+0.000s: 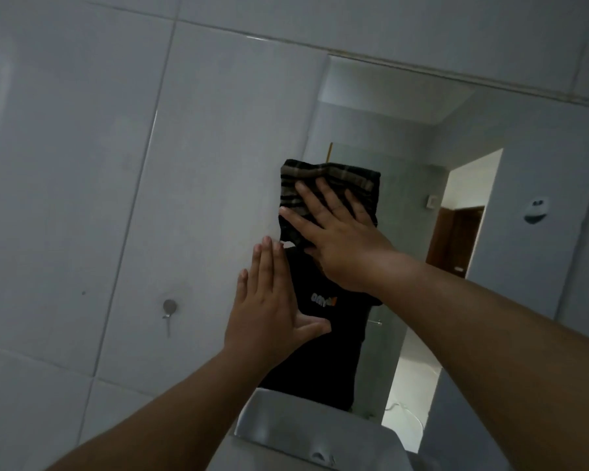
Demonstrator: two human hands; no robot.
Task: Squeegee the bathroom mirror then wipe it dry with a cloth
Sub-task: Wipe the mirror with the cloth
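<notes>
Right hand (334,232): pressing flat, fingers spread, pinning cloth to glass.
Cloth (327,185): lying on mirror's left edge.
Left hand (269,300): leaning open at 7 o'clock of cloth, gripping nothing.
Mirror (405,147): hanging above sink (286,426).

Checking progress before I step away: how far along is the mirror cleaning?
No squeegee is in view, so that pass looks done. Drying is in hand: the right hand presses a striped cloth flat at the mirror left edge; the left hand rests flat beside it. The glass to the right is seemingly left.
</notes>
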